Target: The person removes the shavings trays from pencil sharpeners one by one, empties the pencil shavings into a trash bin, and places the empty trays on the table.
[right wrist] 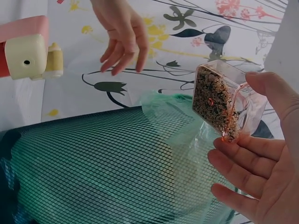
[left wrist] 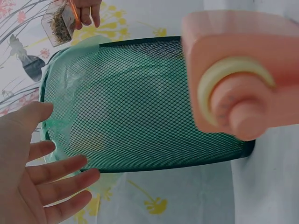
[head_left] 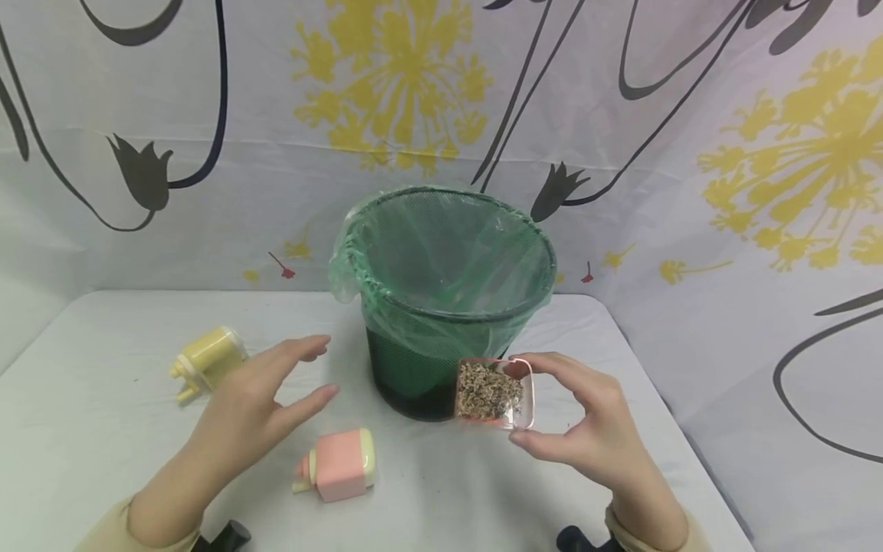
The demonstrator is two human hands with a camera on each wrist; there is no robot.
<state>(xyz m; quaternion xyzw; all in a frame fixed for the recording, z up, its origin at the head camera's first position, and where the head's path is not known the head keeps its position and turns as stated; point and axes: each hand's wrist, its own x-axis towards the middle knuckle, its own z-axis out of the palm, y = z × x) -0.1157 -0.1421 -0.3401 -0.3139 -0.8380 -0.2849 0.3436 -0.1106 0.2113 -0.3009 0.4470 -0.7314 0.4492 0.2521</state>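
My right hand (head_left: 596, 422) holds a clear plastic shavings drawer (head_left: 529, 399) between thumb and fingers, in front of the waste bin's right side. Pencil shavings (head_left: 486, 391) are heaped inside it. In the right wrist view the drawer (right wrist: 250, 105) tilts, shavings toward its far wall. My left hand (head_left: 258, 402) hangs empty over the table, thumb apart from the fingers. Close by it lies a pink pencil sharpener (head_left: 340, 465) with a cream end and crank. A yellow crank sharpener (head_left: 219, 354) lies beyond the left wrist, partly hidden by that hand.
A dark mesh waste bin (head_left: 407, 364) lined with a thin green bag (head_left: 455, 333) stands at the middle back of the white-covered table (head_left: 96, 368). Behind it hangs a patterned cloth (head_left: 262, 92) with yellow and grey flowers, which continues along the right side.
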